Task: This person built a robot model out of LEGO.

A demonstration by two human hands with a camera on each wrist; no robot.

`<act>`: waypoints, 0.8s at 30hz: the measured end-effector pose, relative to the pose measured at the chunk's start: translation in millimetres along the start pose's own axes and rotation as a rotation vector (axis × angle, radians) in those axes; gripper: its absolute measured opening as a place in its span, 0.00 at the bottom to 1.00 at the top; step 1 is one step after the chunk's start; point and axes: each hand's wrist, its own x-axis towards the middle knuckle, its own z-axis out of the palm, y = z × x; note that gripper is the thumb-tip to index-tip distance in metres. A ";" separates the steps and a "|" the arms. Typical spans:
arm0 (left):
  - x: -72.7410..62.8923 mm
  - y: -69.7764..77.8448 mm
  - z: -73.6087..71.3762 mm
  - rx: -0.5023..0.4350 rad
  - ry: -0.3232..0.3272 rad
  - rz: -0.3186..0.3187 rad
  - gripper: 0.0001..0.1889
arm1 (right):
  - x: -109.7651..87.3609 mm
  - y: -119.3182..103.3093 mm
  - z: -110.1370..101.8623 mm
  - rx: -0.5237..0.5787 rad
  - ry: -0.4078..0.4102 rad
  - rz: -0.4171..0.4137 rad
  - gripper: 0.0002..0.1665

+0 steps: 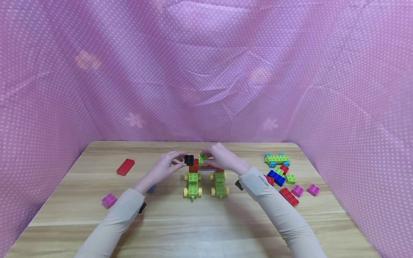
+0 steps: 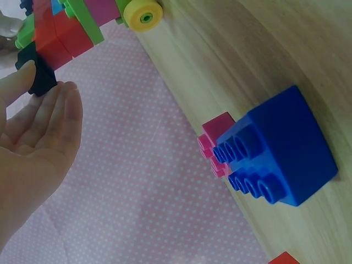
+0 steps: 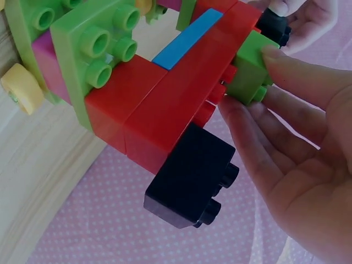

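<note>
My left hand (image 1: 165, 165) pinches a black brick (image 2: 38, 71) between thumb and fingers, at the left end of a red beam of bricks. Between my right thumb and fingers is a small light green brick (image 3: 252, 66), held against the studs on top of the red beam (image 3: 181, 99); my right hand (image 1: 222, 157) comes from the right. A second black brick (image 3: 190, 173) sits on the beam's other end, hidden in the head view. Below, the structure stands on two green wheeled bases (image 1: 193, 191) with yellow wheels (image 2: 143, 15). A blue piece (image 3: 190, 38) lies along the beam.
At right lie a green car base with blue wheels (image 1: 278, 159), a dark blue brick (image 1: 276, 177), a long red brick (image 1: 289, 196), and several smaller bricks. Left are a red brick (image 1: 125, 167), a pink brick (image 1: 109, 200) and a blue brick (image 2: 297, 148). Pink dotted cloth (image 1: 206, 89) surrounds the table.
</note>
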 end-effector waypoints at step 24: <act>-1.2 1.6 -1.0 -0.002 -0.013 0.003 0.21 | -1.6 1.5 -0.3 0.008 -0.019 -0.025 0.13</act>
